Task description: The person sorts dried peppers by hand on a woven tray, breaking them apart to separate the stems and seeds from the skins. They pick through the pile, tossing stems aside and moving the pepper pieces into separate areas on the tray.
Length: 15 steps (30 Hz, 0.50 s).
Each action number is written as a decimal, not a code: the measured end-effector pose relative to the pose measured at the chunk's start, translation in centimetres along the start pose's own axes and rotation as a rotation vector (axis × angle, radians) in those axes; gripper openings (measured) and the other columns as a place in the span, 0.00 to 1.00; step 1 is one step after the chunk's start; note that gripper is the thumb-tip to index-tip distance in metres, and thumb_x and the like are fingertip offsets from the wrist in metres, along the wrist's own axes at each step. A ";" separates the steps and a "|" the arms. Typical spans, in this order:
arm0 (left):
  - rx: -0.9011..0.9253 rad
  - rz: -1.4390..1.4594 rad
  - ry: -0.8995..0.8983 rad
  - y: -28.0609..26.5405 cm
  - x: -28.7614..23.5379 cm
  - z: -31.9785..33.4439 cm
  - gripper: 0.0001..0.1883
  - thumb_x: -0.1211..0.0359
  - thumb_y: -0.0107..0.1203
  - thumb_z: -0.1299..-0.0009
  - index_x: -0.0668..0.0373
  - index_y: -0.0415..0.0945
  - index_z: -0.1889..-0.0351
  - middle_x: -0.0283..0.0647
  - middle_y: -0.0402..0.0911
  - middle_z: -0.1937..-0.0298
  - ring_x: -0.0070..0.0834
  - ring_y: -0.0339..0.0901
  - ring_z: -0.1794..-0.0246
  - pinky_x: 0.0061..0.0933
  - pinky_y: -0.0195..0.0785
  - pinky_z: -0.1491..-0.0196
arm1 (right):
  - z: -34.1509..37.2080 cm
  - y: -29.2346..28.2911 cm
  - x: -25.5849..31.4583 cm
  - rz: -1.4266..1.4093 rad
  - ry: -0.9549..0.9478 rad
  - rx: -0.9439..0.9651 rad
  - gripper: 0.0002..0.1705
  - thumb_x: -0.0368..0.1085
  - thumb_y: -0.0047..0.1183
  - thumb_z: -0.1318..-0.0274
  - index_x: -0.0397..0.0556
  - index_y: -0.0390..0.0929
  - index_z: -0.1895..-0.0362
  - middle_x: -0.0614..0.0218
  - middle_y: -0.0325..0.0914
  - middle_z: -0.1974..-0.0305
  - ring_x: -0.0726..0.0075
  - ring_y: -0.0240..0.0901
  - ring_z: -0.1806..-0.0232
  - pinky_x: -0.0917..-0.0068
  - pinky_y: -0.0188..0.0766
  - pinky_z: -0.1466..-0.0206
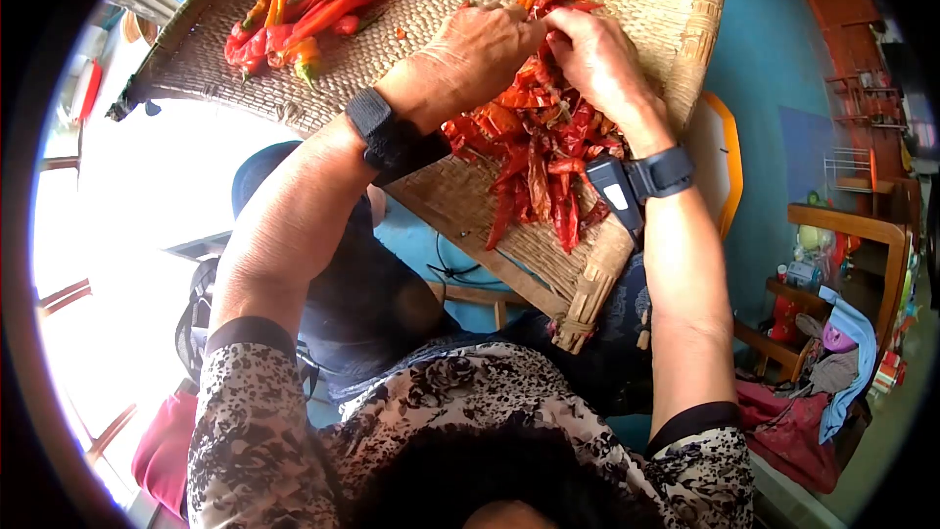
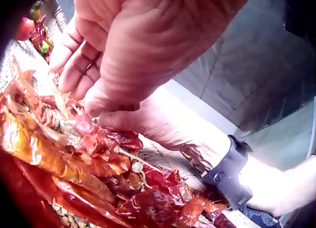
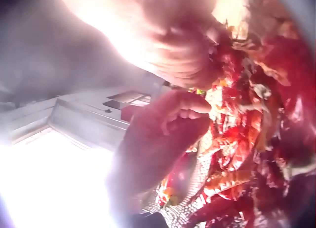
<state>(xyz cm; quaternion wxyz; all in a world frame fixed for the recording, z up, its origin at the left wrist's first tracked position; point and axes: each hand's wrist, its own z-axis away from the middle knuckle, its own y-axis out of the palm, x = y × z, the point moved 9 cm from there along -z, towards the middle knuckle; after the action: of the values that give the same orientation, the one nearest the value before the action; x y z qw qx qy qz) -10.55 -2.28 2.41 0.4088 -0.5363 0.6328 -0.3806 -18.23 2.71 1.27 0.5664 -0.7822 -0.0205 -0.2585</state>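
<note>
Dried red peppers (image 1: 534,162) lie heaped on the right part of a woven tray (image 1: 431,49). Over the heap's far end my left hand (image 1: 470,54) and right hand (image 1: 602,64) meet, fingertips close together. The left wrist view has my left hand (image 2: 143,45) with curled fingers pinching a dried pepper, and my right hand (image 2: 163,124) pinching at a red piece (image 2: 91,139) just below. In the right wrist view my right hand (image 3: 168,40) is above my left hand (image 3: 158,139), beside the peppers (image 3: 237,139); glare and blur hide the fingertips' exact contact.
Glossy red, orange and green peppers (image 1: 323,5) lie on the tray's far left. The tray's bound corner (image 1: 592,299) extends over the person's lap. A yellow-edged chair (image 1: 727,167) stands to the right, with clothes (image 1: 847,362) on furniture farther right.
</note>
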 end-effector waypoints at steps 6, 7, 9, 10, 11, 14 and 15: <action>0.076 -0.026 0.021 0.3 -0.2 0.1 0.05 0.76 0.48 0.34 0.64 0.68 0.60 0.48 0.78 0.63 0.41 0.79 0.68 0.38 0.74 0.69 | 2.8 -6.1 -0.7 -0.483 0.123 -0.277 0.11 0.26 0.56 0.47 0.48 0.81 0.57 0.71 0.80 0.68 0.82 0.74 0.68 0.85 0.74 0.63; 0.108 -0.025 0.004 0.8 -0.3 0.3 0.06 0.76 0.48 0.34 0.64 0.69 0.59 0.48 0.78 0.62 0.41 0.80 0.70 0.38 0.74 0.70 | 3.4 -7.0 -1.2 -0.529 0.179 -0.306 0.11 0.26 0.56 0.47 0.47 0.81 0.57 0.70 0.80 0.67 0.81 0.75 0.67 0.84 0.75 0.62; 0.089 0.000 0.033 1.2 -0.5 0.4 0.07 0.77 0.48 0.34 0.63 0.69 0.58 0.48 0.78 0.61 0.41 0.80 0.70 0.38 0.74 0.71 | 4.5 -8.7 -2.5 -0.628 0.178 -0.375 0.12 0.28 0.57 0.47 0.47 0.81 0.56 0.68 0.81 0.64 0.79 0.76 0.65 0.84 0.75 0.59; 0.068 0.020 0.058 1.3 -0.8 0.4 0.09 0.77 0.49 0.34 0.62 0.70 0.56 0.48 0.78 0.60 0.41 0.80 0.71 0.38 0.74 0.72 | 5.4 -9.5 -3.6 -0.550 0.240 -0.403 0.12 0.28 0.57 0.47 0.47 0.80 0.56 0.66 0.81 0.63 0.78 0.77 0.63 0.83 0.76 0.58; 0.099 0.008 0.015 1.9 -0.6 0.4 0.13 0.77 0.50 0.34 0.60 0.71 0.51 0.47 0.78 0.58 0.40 0.80 0.68 0.38 0.75 0.69 | 5.8 -9.7 -3.9 -0.518 0.221 -0.389 0.12 0.30 0.56 0.45 0.47 0.80 0.55 0.66 0.82 0.63 0.78 0.77 0.63 0.82 0.76 0.57; 0.106 0.044 0.086 2.0 -1.7 0.6 0.15 0.76 0.50 0.33 0.58 0.72 0.49 0.46 0.78 0.57 0.39 0.80 0.64 0.38 0.74 0.65 | 5.9 -8.2 -2.6 -0.313 0.151 -0.267 0.11 0.35 0.55 0.42 0.49 0.80 0.55 0.68 0.82 0.63 0.77 0.77 0.63 0.78 0.76 0.58; 0.135 0.091 0.056 2.5 -1.6 0.5 0.15 0.73 0.52 0.33 0.56 0.72 0.48 0.45 0.77 0.58 0.40 0.80 0.61 0.39 0.73 0.61 | 5.4 -6.0 -1.8 -0.372 0.095 -0.160 0.12 0.38 0.55 0.42 0.47 0.79 0.56 0.69 0.81 0.64 0.75 0.77 0.65 0.75 0.75 0.61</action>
<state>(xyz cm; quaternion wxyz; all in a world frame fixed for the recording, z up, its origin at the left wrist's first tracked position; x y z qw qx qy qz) -10.88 -0.38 0.14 0.4428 -0.4675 0.6406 -0.4184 -19.72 10.22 4.55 0.4454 -0.7943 -0.1172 -0.3962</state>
